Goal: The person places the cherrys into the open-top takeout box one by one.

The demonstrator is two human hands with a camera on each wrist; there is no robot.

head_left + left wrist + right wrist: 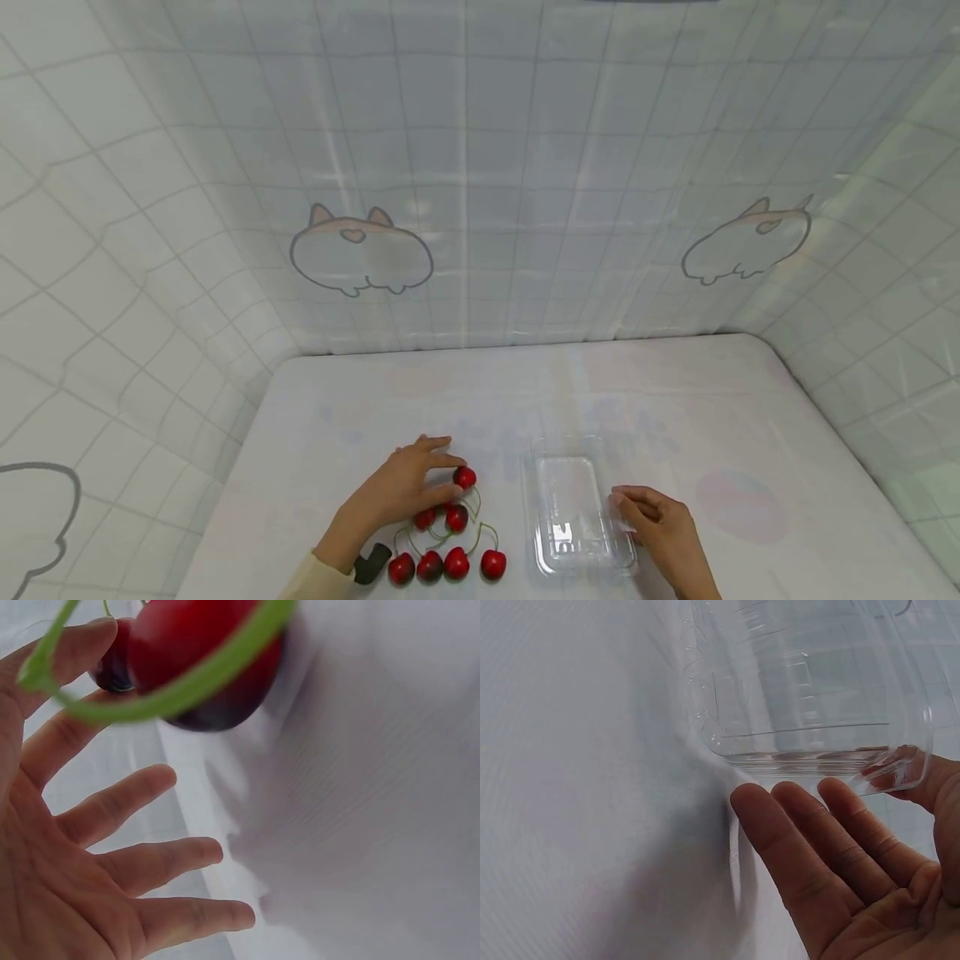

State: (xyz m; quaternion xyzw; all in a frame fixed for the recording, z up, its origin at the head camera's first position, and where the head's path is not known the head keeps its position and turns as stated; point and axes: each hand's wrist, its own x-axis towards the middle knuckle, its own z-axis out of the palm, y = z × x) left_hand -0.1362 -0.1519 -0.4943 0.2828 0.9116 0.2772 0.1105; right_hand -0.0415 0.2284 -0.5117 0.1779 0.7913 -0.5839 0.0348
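My left hand point(408, 483) pinches a red cherry point(465, 477) between thumb and index finger, the other fingers spread. In the left wrist view that dark red cherry point(116, 664) shows at the fingertips, behind a much nearer cherry point(202, 652) with a green stem. More cherries point(457, 518) lie below the hand, partly covered by it. My right hand point(660, 529) holds the right side of a clear plastic box point(566, 504) on the table. In the right wrist view the thumb is at the box's rim point(928, 724), with fingers point(840, 832) along the outside wall.
Several cherries point(430, 567) with green stems lie in a row near the front of the white table point(360, 392). A black piece point(371, 564) shows beside the left wrist. White gridded curtains point(480, 167) with cartoon animals enclose the table at the back and sides.
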